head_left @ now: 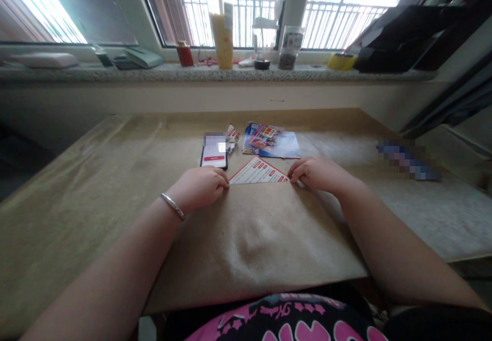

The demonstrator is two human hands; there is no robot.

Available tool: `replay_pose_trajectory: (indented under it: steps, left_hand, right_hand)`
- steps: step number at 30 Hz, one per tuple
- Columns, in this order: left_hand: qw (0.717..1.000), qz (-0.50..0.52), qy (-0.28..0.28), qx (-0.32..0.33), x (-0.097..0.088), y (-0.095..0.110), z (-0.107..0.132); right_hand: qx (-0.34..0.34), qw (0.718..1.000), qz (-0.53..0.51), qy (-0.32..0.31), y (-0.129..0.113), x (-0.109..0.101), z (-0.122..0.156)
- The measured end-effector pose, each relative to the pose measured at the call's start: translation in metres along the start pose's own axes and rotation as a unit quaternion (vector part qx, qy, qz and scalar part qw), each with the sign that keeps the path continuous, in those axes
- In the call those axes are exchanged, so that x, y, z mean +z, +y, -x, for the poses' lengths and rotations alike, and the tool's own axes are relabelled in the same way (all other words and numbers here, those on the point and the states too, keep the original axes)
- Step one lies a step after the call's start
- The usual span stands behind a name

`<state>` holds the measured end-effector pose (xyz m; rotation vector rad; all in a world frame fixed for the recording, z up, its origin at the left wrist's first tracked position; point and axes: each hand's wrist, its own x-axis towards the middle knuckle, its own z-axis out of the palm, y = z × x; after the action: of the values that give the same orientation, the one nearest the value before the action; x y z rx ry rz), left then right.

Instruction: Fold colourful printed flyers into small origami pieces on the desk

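Left hand (pixel 200 188) and right hand (pixel 320 173) cover the leaflet's (pixel 257 173) corners; the phone's (pixel 214 158) top is pixelated.

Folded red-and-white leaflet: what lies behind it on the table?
Behind the folded leaflet lie a phone, screen lit, and a stack of colourful flyers. The left hand and right hand cover its lower corners; the stack's lower sheets are hidden.

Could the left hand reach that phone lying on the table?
Probably yes: the phone lies flat just beyond the left hand, with nothing between them, though that hand's fingertips rest on the red-and-white paper.
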<state>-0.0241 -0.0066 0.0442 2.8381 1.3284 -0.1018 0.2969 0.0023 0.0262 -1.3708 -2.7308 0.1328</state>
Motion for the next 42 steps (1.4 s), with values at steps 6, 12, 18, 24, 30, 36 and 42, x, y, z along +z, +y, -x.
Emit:
replay_pose_trajectory:
  steps: [6,12,18,24,30,36,42]
  left_hand:
    - [1.0,-0.009,-0.011,-0.008,-0.001,0.0,0.001]
    - [1.0,-0.01,-0.023,-0.01,-0.001,0.0,0.0]
    - [0.999,-0.019,-0.023,-0.014,-0.003,0.002,0.002]
    - [1.0,-0.028,-0.002,-0.008,0.0,0.004,0.001]
    - [0.996,-0.072,0.058,-0.017,0.007,0.014,-0.001]
    - [0.989,-0.095,0.099,-0.056,0.014,0.026,-0.006]
    - [0.99,-0.069,0.101,-0.068,0.018,0.025,-0.008]
  right_hand:
    - [0.021,1.0,-0.009,-0.014,0.005,-0.002,0.003]
    - [0.041,0.999,-0.002,-0.035,0.008,-0.004,0.004]
    - [0.05,0.997,0.046,-0.042,0.004,-0.008,0.004]
    - [0.107,0.992,0.061,0.034,-0.01,0.005,-0.006]
    - [0.023,0.996,0.001,0.086,-0.019,0.026,-0.018]
    - [0.026,0.993,-0.044,0.11,-0.017,0.035,-0.022]
    - [0.06,0.979,-0.131,0.145,-0.019,0.036,-0.024]
